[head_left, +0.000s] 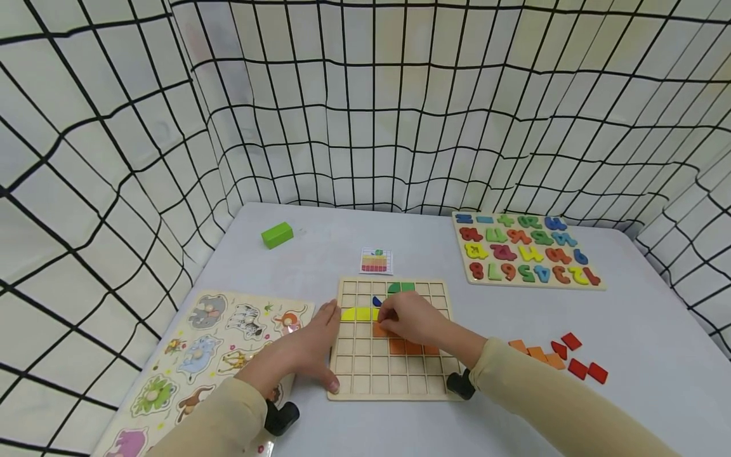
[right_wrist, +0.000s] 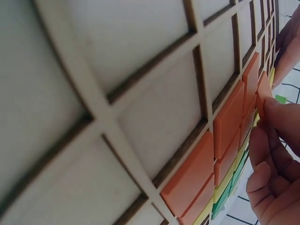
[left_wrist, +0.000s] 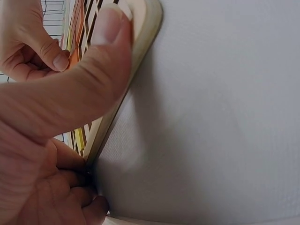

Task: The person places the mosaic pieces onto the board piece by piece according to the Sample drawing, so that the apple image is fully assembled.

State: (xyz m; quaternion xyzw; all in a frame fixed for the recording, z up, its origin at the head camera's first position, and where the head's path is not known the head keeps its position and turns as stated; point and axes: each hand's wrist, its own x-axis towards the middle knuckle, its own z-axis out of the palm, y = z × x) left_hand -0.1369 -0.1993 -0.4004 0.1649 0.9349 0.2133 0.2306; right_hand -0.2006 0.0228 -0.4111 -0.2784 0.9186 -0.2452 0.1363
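Your left hand point(head_left: 308, 352) lies against the left edge of the wooden grid board point(head_left: 365, 371). Its thumb point(left_wrist: 101, 61) is pressed flat over the board's near corner rim, and the other fingers extend along the side; the hand braces the board and grips nothing.

Your right hand point(head_left: 414, 320) sits over the middle of the board, fingers curled down. The right wrist view shows its fingertips point(right_wrist: 276, 112) pinching an orange tile point(right_wrist: 262, 91) at the end of the orange row, the tile tilted and touching the grid. Other orange tiles point(head_left: 411, 347) are already seated in cells just below that hand. A yellow piece point(head_left: 356, 313) lies in the row above, with a small blue piece point(head_left: 376, 301) and a green piece point(head_left: 401, 287) higher up.

The board rests on the grey worktop point(head_left: 628, 330), near its front edge. A small pattern card point(head_left: 376, 261) lies just behind the board. Loose orange and red tiles point(head_left: 556, 358) lie to the right, well apart from the board. A number puzzle point(head_left: 522, 254) sits at back right, an animal puzzle point(head_left: 211, 355) at left touching your left wrist area, and a green block point(head_left: 276, 234) at back left.
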